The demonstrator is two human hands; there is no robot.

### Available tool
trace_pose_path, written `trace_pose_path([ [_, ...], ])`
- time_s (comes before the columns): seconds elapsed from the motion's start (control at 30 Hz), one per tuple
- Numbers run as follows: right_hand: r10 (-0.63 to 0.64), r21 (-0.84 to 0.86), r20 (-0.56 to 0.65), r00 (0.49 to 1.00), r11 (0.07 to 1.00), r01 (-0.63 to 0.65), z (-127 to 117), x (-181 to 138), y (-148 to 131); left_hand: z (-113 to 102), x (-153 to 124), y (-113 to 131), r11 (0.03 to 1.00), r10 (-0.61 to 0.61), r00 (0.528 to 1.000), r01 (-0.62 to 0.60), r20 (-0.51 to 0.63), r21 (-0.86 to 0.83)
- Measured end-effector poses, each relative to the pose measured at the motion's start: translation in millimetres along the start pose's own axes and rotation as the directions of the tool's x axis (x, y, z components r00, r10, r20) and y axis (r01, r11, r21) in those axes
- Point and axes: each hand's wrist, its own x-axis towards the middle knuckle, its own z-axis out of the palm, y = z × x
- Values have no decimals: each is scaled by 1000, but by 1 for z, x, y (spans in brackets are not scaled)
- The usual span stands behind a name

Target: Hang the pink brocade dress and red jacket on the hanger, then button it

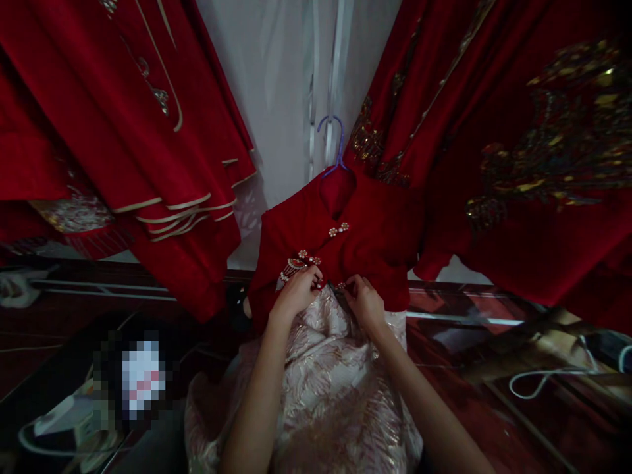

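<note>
A short red jacket [301, 224] hangs on a purple hanger [340, 148] in the middle of the head view. My left hand [299, 291] is closed, pinching the jacket's lower front edge beside a beaded ornament [296, 264]. Opposite it, my right hand [366, 301] pinches the other front edge, close to a small beaded fastener [340, 286]. The fingertips of both hands are partly hidden. Higher up the chest, a flower-shaped bead fastener [338, 229] joins the front. Below the hem spreads a pale pink brocade skirt [340, 375] with shiny leaf patterns, under my forearms.
Red garments with pale piping [162, 151] hang at left. Red garments with gold sequin embroidery [582, 131] hang at right. Behind stands a pale wall [266, 79] with metal uprights. A white cable [530, 385] lies at lower right, and a blurred-out patch [143, 378] covers something at lower left.
</note>
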Motion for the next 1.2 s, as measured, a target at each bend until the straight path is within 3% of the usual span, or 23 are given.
trace_pose_path([
  [0.13, -79, 136, -51, 996, 987, 85, -7, -4, 1, -4, 0, 3, 1000, -2, 999, 1, -39, -21],
  [0.27, -95, 380, -44, 994, 919, 105, -13, -4, -1, -4, -1, 3, 999, -15, 1000, 15, 5, -38],
  [0.43, -19, 561, 88, 996, 827, -34, -20, 1, 2, -4, -2, 0, 998, -46, 999, 47, 19, -43],
  [0.67, -148, 752, 280, 948, 648, -121, -33, 0, -13, -2, -1, -2, 1000, -26, 1000, 26, 6, 15],
  [0.77, -127, 744, 217, 968, 663, -80, -24, -6, -25, -3, -1, -1, 998, -32, 999, 32, -7, 49],
  [0.93, -54, 720, 101, 993, 693, -36, -6, -9, -35, -3, -2, 0, 994, -95, 995, 96, 25, -59],
  [1.2, -71, 630, 34, 997, 775, 34, -3, -13, -38, 8, -2, -6, 980, -149, 988, 152, 34, -132],
])
